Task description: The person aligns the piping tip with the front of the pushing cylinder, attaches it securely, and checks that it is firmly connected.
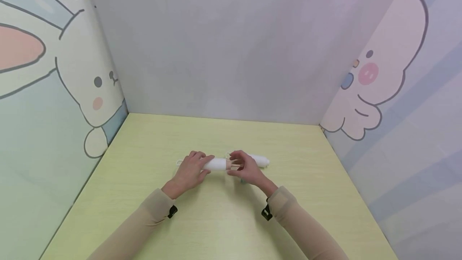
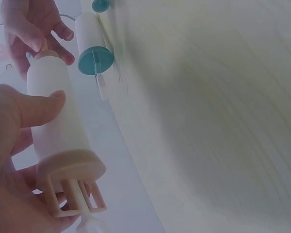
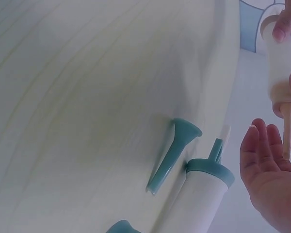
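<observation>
My left hand (image 1: 190, 170) grips a white pastry syringe (image 1: 217, 164) by its barrel, holding it level above the table. In the left wrist view its beige cap (image 2: 70, 165) has a slotted handle, with a pale plunger rod running through. A long beige nozzle (image 3: 287, 131) sticks out of the other end. My right hand (image 1: 249, 168) is cupped around this nozzle, fingers curved and apart. A second white syringe (image 3: 196, 201) with a teal cap (image 3: 211, 170) lies on the table beside the right hand. Near it is a long teal nozzle (image 3: 169, 160).
Another teal piece (image 3: 122, 227) shows partly at the bottom of the right wrist view. The pale yellow table (image 1: 216, 220) is bounded by a grey back wall (image 1: 216, 51) and side walls with cartoon animals.
</observation>
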Tool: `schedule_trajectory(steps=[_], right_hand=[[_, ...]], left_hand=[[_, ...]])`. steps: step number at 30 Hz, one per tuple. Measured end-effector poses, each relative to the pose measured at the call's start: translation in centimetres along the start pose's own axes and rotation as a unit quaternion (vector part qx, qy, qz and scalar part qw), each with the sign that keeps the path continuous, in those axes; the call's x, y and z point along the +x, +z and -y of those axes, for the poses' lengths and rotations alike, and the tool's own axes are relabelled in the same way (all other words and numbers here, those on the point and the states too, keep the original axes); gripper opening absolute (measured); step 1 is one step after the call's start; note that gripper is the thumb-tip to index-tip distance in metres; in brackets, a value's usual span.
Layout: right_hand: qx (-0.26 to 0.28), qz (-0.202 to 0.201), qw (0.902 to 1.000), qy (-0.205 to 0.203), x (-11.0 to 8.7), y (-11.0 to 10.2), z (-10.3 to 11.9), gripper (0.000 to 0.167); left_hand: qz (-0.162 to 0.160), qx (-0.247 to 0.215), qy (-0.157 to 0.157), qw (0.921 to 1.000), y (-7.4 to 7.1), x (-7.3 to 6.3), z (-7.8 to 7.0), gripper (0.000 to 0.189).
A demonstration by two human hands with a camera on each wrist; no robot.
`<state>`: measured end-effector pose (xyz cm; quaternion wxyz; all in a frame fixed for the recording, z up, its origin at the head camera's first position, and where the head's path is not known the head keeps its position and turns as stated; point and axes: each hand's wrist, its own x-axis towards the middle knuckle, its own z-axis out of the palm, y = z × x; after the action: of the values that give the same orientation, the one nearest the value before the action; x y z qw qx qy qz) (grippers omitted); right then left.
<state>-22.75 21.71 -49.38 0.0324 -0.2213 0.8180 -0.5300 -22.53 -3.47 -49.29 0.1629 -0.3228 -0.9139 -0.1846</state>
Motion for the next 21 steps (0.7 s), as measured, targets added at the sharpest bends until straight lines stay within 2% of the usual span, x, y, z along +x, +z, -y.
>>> schedule_trajectory(steps=[2,5,7,15,21], right_hand=[[-0.004,0.001,1.0,-0.001,0.1,0.0,-0.2,0.047],[-0.015,-0.006,0.9999,-0.002,0.3,0.3,-1.8,0.043],[-0.009,-0.005,0.9999,-0.007,0.3,0.4,-1.7,0.041],[0.002,0.012,0.9998,-0.017,-0.3,0.0,1.8,0.03],[-0.019,0.016,0.9997,0.007,-0.3,0.0,2.5,0.026]], left_hand=[[-0.001,0.0,0.001,1.0,0.0,0.0,0.0,0.047],[-0.002,0.001,0.001,1.0,0.1,0.0,0.0,0.047],[-0.001,0.001,0.0,1.0,0.1,0.0,0.0,0.047],[0.003,-0.001,-0.002,1.0,0.0,0.0,0.0,0.047],[0.004,-0.002,-0.005,1.0,-0.1,0.1,0.0,0.047]])
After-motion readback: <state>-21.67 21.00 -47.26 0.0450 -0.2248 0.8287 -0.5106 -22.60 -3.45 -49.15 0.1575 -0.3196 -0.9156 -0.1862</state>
